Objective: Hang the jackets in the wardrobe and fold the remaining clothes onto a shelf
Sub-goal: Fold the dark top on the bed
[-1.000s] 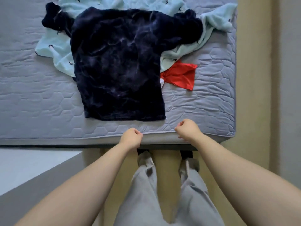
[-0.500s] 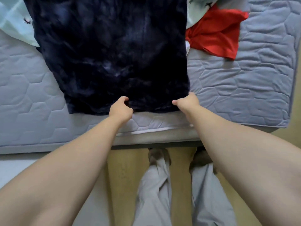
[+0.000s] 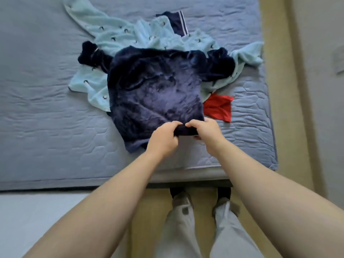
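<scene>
A dark navy fleece top (image 3: 154,90) lies spread at the centre of the frame on the grey quilted bed (image 3: 46,108). Both hands pinch its lower hem close together: the left hand (image 3: 163,140) and the right hand (image 3: 206,135) each have fingers curled round the fabric, lifting that edge slightly. Under the top lies a pale blue patterned garment (image 3: 115,38). A red cloth (image 3: 218,108) sits just beside the top's right edge. A navy piece with striped trim (image 3: 176,23) shows at upper centre.

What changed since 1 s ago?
Both hands left the edge of the grey quilted mattress: the left hand and right hand now pinch the dark navy fleece top by its hem, close together, bunching it. The pale blue printed garment and red cloth lie as before.
</scene>
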### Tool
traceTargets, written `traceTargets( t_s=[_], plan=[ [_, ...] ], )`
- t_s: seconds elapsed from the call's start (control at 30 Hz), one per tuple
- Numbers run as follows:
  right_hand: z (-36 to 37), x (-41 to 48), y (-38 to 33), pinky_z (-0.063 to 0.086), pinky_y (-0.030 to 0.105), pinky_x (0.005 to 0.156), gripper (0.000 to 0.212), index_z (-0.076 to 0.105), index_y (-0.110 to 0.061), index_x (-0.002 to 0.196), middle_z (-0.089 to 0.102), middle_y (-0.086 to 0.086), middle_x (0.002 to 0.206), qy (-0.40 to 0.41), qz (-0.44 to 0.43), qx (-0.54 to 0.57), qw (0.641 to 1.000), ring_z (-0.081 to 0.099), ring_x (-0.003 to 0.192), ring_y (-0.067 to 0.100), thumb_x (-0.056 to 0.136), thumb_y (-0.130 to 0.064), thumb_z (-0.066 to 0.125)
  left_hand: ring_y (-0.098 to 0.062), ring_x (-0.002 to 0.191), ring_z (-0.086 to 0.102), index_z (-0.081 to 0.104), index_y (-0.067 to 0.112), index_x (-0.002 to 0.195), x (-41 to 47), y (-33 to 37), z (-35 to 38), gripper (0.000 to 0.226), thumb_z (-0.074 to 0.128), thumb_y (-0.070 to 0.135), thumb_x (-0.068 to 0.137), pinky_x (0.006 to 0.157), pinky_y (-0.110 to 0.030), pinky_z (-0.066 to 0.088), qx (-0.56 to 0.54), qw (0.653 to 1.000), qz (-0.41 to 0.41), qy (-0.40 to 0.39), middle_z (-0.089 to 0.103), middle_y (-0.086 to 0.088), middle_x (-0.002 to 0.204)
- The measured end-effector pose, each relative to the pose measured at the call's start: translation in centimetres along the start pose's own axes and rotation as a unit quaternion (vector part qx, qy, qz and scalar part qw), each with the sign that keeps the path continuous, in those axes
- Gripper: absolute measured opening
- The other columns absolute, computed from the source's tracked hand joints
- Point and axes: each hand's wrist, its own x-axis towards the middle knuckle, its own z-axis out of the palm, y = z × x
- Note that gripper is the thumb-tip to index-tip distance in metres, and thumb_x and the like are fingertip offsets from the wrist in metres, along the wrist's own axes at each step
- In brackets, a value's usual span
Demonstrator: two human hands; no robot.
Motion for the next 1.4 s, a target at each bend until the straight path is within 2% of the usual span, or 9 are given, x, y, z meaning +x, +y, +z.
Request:
traceTargets(
  t_s=[0.17, 0.37, 0.5, 0.67, 0.77, 0.9, 1.1, 1.3, 1.4],
  plan=[
    [-1.8, -9.7, -7.5, 0.055, 0.037, 0.073, 0.008, 0.073, -0.010, 0.088, 0.071, 0.008, 0.083, -0.016, -0.103, 0.069, 0.992, 0.067, 0.082, 0.024, 0.083, -0.016, 0.073, -0.021, 0.097, 0.061, 0.062, 0.027, 0.118, -5.9, 7.2, -8.2, 0.048, 0.038, 0.047, 0.081, 0.085, -0.039, 0.049, -0.074, 0.991, 0.060, 0.090, 0.065, 0.002, 0.110],
    [-4.8, -16.2, -9.5, 0.055, 0.036, 0.082, 0.026, 0.069, -0.015, 0.114, 0.074, 0.003, 0.100, -0.149, -0.151, 0.183, 0.960, 0.071, 0.092, 0.019, 0.095, -0.020, 0.052, -0.026, 0.094, 0.064, 0.062, 0.015, 0.106, -8.0, 13.0, -13.6, 0.017, 0.053, 0.029, 0.102, 0.086, -0.044, 0.050, -0.184, 0.962, 0.044, 0.198, 0.070, -0.006, 0.100],
    [-6.2, -17.8, -8.3, 0.051, 0.031, 0.089, 0.056, 0.051, -0.021, 0.135, 0.072, -0.005, 0.104, -0.140, -0.150, -0.010, 0.979, 0.067, 0.101, 0.013, 0.084, -0.014, 0.073, -0.017, 0.083, 0.065, 0.064, 0.023, 0.096, -9.2, 19.1, -17.7, 0.019, 0.051, 0.035, 0.102, 0.074, -0.036, 0.049, -0.265, 0.934, 0.078, 0.227, 0.070, -0.001, 0.089],
    [-7.8, -18.7, -6.7, 0.044, 0.025, 0.097, 0.111, 0.025, -0.027, 0.153, 0.054, -0.009, 0.136, -0.096, -0.196, -0.274, 0.937, 0.054, 0.122, 0.013, 0.065, -0.045, 0.091, -0.028, 0.101, 0.070, 0.064, 0.022, 0.096, -11.1, 28.0, -22.6, 0.008, 0.060, 0.029, 0.095, 0.094, -0.049, 0.056, -0.451, 0.858, 0.151, 0.196, 0.071, -0.007, 0.097],
    [-9.1, -19.0, -7.4, 0.046, 0.031, 0.099, 0.075, 0.046, -0.027, 0.145, 0.062, -0.004, 0.132, -0.013, -0.241, -0.331, 0.912, 0.058, 0.123, 0.022, 0.080, -0.047, 0.077, -0.030, 0.104, 0.071, 0.065, 0.017, 0.104, -11.8, 32.7, -25.4, 0.015, 0.064, 0.025, 0.091, 0.094, -0.052, 0.057, -0.523, 0.808, 0.185, 0.200, 0.072, -0.009, 0.100],
    [-13.1, -19.4, -12.2, 0.049, 0.039, 0.079, 0.013, 0.060, -0.015, 0.098, 0.064, 0.007, 0.091, 0.091, -0.272, -0.293, 0.912, 0.062, 0.093, 0.032, 0.098, -0.026, 0.054, -0.030, 0.110, 0.068, 0.063, 0.026, 0.110, -11.9, 35.6, -29.5, 0.016, 0.061, 0.016, 0.097, 0.097, -0.051, 0.056, -0.566, 0.761, 0.207, 0.241, 0.069, -0.012, 0.117],
    [-21.4, -23.2, -21.5, 0.046, 0.036, 0.071, 0.017, 0.049, -0.020, 0.101, 0.060, 0.003, 0.091, 0.278, -0.325, -0.174, 0.887, 0.059, 0.084, 0.028, 0.088, -0.010, 0.043, -0.027, 0.109, 0.063, 0.054, 0.021, 0.127, -10.0, 32.0, -36.9, 0.030, 0.061, 0.023, 0.098, 0.097, -0.049, 0.056, -0.592, 0.709, 0.116, 0.365, 0.063, -0.005, 0.119],
    [-24.4, -25.5, -27.3, 0.047, 0.040, 0.071, 0.017, 0.044, -0.020, 0.108, 0.058, 0.009, 0.096, 0.361, -0.433, -0.319, 0.762, 0.056, 0.081, 0.034, 0.095, -0.011, 0.042, -0.023, 0.101, 0.066, 0.060, 0.018, 0.129, -9.3, 28.2, -38.8, 0.059, 0.072, 0.041, 0.077, 0.092, -0.037, 0.058, -0.511, 0.733, 0.050, 0.446, 0.052, -0.001, 0.131],
    [-25.5, -25.2, -27.7, 0.042, 0.039, 0.067, 0.004, 0.043, -0.017, 0.102, 0.057, 0.011, 0.097, 0.387, -0.416, -0.445, 0.692, 0.053, 0.076, 0.033, 0.099, -0.016, 0.046, -0.021, 0.087, 0.070, 0.068, 0.015, 0.104, -9.3, 25.7, -38.0, 0.047, 0.076, 0.041, 0.065, 0.081, -0.032, 0.059, -0.464, 0.761, 0.037, 0.452, 0.067, -0.002, 0.107]
  ],
)
